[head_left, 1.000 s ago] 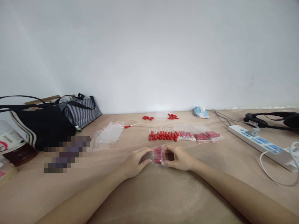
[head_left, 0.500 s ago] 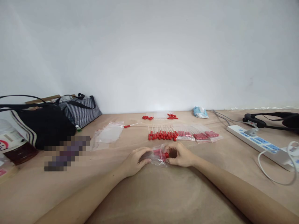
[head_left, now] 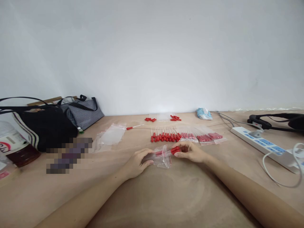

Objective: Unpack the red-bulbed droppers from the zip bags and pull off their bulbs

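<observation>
My left hand [head_left: 139,163] pinches a clear zip bag [head_left: 163,163] near the table's middle, its mouth towards the right. In the fingers of my right hand [head_left: 191,152] are red-bulbed droppers [head_left: 175,150], bulbs outside the bag and clear tubes running into its mouth. More red shows through the plastic; how many droppers are inside I cannot tell. Just beyond my hands lies a row of loose droppers [head_left: 165,136], bulbs towards me. Filled zip bags [head_left: 205,137] continue that row on the right. A single dropper [head_left: 129,128] lies beside flat zip bags [head_left: 110,136] on the left.
Farther back lie red bulbs [head_left: 150,119] and more droppers [head_left: 175,118]. A blue tissue pack [head_left: 203,114] stands by the wall. At right are a power strip [head_left: 261,144] with cables and a black headset [head_left: 273,122]. Bags [head_left: 52,129] and a bottle [head_left: 19,142] crowd the left.
My right hand has moved right and slightly away from me, and the dropper bulbs now stand farther out of the bag's mouth. My left hand stays in place on the bag.
</observation>
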The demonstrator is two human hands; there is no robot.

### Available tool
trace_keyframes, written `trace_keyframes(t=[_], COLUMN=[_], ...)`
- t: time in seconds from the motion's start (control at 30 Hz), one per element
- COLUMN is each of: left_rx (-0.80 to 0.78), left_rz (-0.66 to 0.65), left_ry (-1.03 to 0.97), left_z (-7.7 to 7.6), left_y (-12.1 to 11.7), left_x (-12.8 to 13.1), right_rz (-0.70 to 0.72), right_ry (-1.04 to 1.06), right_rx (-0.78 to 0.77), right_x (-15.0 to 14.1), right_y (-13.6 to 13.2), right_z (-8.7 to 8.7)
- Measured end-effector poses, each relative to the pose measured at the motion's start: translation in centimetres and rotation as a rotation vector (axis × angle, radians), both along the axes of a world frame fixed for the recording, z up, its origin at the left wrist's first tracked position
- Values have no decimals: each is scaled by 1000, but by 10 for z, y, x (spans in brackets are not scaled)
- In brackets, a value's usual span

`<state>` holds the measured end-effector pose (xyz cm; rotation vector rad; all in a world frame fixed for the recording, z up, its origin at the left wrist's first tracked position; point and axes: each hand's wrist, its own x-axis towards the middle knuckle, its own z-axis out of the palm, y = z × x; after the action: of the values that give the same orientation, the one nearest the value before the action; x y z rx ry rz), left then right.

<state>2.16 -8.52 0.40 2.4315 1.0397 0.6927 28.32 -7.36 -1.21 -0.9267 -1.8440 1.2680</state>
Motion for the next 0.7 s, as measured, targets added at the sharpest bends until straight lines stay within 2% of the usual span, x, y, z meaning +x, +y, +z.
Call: trace_keyframes(t=[0.13,0.27,0.33,0.37,0.4,0.5,0.6,0.7], left_rx=[-22,-88,1,113,235,304,312,293], left_rz=[-3,37,128,223,343,510,594,622], left_ry=[1,35,134,238,360,430,475,488], left_z=[1,9,14,16,17,17,12,9], left_y=[-3,11,32,46,62,109,141,153], left_x=[0,-7,-14,-18,-23,-33,-37,-35], right_rz=[-77,-235,-326,-374,-419,-545,-656,-710], right_ry=[132,247,342,381,411,429,332,176], right_rx=[-191,-263,-269,-259,-240,-129,74,327], right_x=[10,43,59,63,64,45,7,-29], right_y=[6,18,25,29,32,42,51,61], right_z=[0,9,14,16,17,18,16,14])
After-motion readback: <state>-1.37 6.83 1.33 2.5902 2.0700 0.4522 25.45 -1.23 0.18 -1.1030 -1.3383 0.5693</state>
